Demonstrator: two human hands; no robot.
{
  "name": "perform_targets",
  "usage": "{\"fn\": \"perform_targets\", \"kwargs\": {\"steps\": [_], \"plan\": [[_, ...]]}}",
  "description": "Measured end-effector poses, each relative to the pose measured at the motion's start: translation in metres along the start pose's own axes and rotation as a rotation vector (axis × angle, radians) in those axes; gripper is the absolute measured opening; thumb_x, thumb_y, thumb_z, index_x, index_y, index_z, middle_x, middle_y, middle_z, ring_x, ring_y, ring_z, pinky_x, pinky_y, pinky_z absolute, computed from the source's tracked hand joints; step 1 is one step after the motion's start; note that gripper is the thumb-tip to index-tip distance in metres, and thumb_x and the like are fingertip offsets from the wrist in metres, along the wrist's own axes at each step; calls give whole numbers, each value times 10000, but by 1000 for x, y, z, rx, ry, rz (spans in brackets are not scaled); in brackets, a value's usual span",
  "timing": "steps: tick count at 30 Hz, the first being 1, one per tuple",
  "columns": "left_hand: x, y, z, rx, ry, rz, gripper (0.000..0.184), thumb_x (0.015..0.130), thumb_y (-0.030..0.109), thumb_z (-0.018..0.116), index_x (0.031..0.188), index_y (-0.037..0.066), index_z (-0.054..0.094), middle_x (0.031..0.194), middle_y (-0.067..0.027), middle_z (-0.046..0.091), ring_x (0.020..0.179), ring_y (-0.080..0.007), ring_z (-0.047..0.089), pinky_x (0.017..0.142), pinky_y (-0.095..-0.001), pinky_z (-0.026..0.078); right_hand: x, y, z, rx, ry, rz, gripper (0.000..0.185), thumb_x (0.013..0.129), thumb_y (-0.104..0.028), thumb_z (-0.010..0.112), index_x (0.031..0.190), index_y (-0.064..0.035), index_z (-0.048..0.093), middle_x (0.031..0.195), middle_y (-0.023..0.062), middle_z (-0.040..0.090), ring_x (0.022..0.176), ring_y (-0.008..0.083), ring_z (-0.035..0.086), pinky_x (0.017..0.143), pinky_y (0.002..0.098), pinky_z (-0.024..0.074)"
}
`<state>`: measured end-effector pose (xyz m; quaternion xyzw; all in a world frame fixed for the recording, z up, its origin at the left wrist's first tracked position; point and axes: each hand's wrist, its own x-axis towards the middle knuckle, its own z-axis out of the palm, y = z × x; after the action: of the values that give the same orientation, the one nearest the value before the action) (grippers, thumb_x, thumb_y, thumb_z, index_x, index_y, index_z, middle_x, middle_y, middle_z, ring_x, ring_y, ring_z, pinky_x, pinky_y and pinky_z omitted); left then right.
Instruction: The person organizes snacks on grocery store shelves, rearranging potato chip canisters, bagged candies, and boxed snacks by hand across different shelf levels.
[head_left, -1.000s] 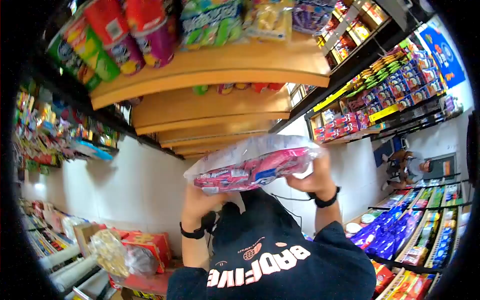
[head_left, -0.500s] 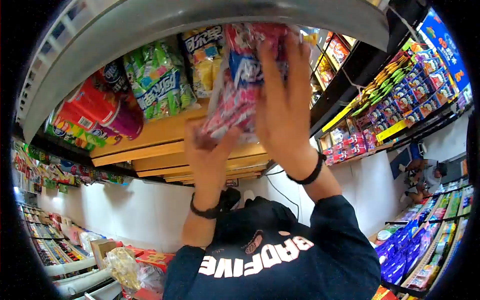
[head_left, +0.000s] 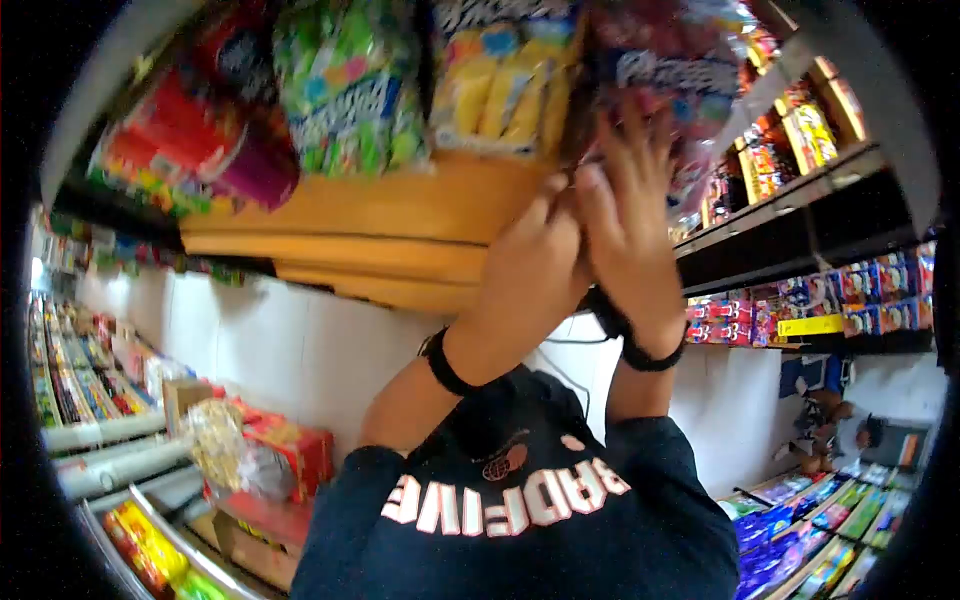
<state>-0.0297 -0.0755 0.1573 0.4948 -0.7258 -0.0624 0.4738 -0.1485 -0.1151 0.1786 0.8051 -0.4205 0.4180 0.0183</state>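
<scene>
A clear bag of pink-wrapped candy [head_left: 680, 75] stands at the right end of the top wooden shelf [head_left: 400, 205]. My right hand [head_left: 630, 215] lies against its lower front, palm towards it and fingers stretched out. Just left of it, my left hand [head_left: 535, 245] is at the bag's lower left corner with its fingers curled; what they grip is hidden. Beside the pink bag are a bag of yellow candy [head_left: 505, 85] and a bag of green candy [head_left: 350, 95].
Red and purple tubs [head_left: 190, 125] fill the shelf's left end. A black shelf frame [head_left: 800, 225] runs along the right. Red boxes [head_left: 290, 450] and plastic bags sit lower left. Another person [head_left: 830, 430] is far off at right.
The pink bag has gone from being held in both hands to upright on the shelf, right of the yellow bag. My hands have come closer together and moved right; the view has shifted nearer the shelf.
</scene>
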Motion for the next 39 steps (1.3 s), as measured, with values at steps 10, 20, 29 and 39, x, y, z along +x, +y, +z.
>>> {"fn": "perform_targets", "kwargs": {"steps": [10, 20, 29, 39], "plan": [[-68, 62, -69, -1253, -335, 283, 298, 856, 191, 596, 1121, 59, 631, 973, -136, 638, 865, -301, 643, 745, -374, 517, -14, -15, -31, 211, 14, 246, 410, 985, -151, 415, 1337, 48, 483, 1401, 147, 491, 1288, 281, 471, 1103, 392, 316], [-143, 89, -117, -1682, 274, 288, 800, 910, 657, 424, 1400, 25, 443, 1357, -253, 500, 1164, -408, 570, 996, -496, 450, -122, -96, 31, 587, -444, 468, 291, 971, -68, 448, 1196, 60, 580, 1177, 170, 627, 1102, 248, 606, 958, 369, 471], [-227, 72, -171, -2165, 506, 315, 829, 905, 673, 403, 1386, -1, 449, 1351, -258, 504, 1170, -409, 565, 1002, -502, 443, -168, -142, 78, 612, -906, 395, 253, 938, -71, 536, 1168, 3, 612, 1091, 122, 665, 995, 187, 626, 859, 304, 486], [-236, 85, -151, -2167, 552, 365, 863, 899, 690, 381, 1370, -29, 455, 1343, -264, 508, 1176, -411, 559, 1008, -508, 435, -186, -152, 79, 648, -940, 446, 266, 937, -88, 543, 1174, 16, 606, 1082, 132, 670, 1012, 183, 620, 899, 300, 468]]}}
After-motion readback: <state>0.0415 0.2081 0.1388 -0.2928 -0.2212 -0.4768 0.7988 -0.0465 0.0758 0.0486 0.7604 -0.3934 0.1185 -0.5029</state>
